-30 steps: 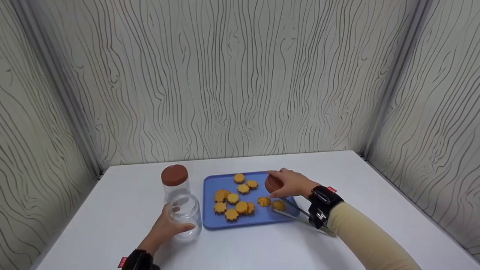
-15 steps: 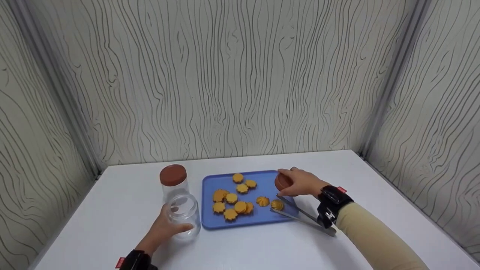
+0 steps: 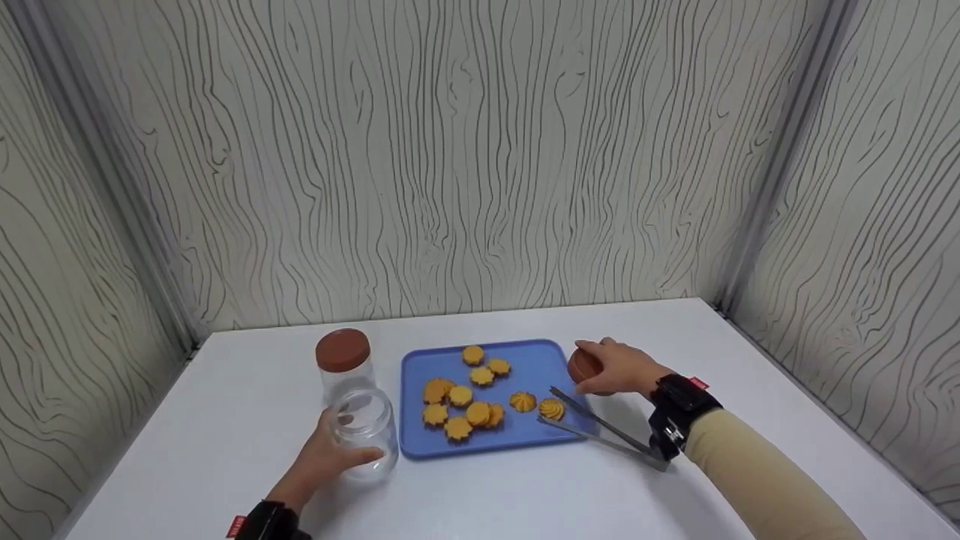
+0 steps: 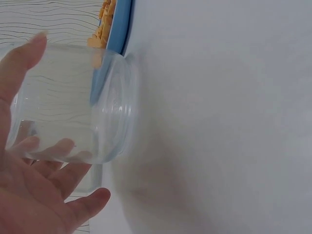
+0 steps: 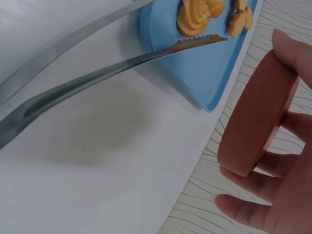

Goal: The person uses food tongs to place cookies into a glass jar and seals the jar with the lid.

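My left hand (image 3: 330,454) grips a clear jar (image 3: 381,431) without a lid, thumb on one side and fingers on the other. The jar stands upright on the white table, left of the blue tray (image 3: 536,361). In the right wrist view, a reddish-brown lid (image 5: 258,117) is held on edge by my right hand (image 5: 287,165). The head view puts that lid over the tray's right edge, above the table. Below it, metal tongs (image 3: 600,418) lie spread, tips on the tray on either side of a swirled cookie (image 3: 551,409).
A second clear jar with a reddish-brown lid (image 3: 343,350) stands just behind the open one. Several flower-shaped and round yellow cookies (image 3: 478,413) lie on the left and middle of the tray. Patterned walls (image 3: 450,150) enclose the table at the back and sides.
My right hand has carried the lid to the right, from above the tray to its right edge. The left hand stays on the jar. The head view has shifted slightly.
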`<state>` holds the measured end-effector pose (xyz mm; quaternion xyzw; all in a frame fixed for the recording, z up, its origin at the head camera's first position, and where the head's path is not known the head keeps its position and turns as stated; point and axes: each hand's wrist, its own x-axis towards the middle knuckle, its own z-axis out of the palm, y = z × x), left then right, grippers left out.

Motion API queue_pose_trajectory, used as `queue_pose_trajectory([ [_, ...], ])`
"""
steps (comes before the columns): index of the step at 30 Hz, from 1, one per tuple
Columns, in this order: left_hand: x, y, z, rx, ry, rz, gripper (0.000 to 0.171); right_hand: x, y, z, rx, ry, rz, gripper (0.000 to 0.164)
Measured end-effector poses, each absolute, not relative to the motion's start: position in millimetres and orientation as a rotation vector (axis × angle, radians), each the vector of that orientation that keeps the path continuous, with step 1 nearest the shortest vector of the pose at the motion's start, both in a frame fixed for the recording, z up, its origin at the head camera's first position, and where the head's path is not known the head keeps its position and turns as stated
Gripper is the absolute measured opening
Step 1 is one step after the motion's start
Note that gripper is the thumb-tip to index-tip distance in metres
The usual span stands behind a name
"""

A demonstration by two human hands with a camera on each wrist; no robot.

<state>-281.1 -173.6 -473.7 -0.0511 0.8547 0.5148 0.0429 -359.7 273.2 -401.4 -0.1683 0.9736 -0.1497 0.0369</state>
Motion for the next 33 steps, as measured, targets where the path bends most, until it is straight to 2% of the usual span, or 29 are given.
queue_pose_trajectory([
  [33,-282,-174,-473,-0.206,2.624,1.505,0.114,-366,304,-432,-0.307,2.999,-0.387,0.088],
])
